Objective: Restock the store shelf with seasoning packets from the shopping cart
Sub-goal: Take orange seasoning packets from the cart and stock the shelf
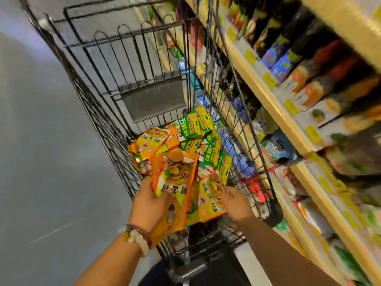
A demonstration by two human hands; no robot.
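Packets: we see orange and yellow seasoning packets (174, 178) bunched at the near end of the cart, some lifted in our hands, the rest lying loose on the cart floor.
Green packets: a heap of green and yellow packets (198, 129) lies farther in, touching the orange ones and pressed toward the cart's right wall.
Left hand: our left hand (151, 203) grips a fanned stack of orange packets, thumb across the front of the top one.
Right hand: our right hand (235, 201) pinches the edge of another orange packet (210, 201), just beside the left hand's stack.
Bracelets: a pale bead bracelet (137, 240) and a dark red one sit on our left wrist.
Cart: the black wire cart (132, 65) stands between the grey floor (41, 141) on the left and the shelves on the right, its folded seat flap at the far end.
Shelf: the cream shelves (274, 104) just beside the cart hold dark bottles (309, 48) above and bagged goods below; blur hides most labels.
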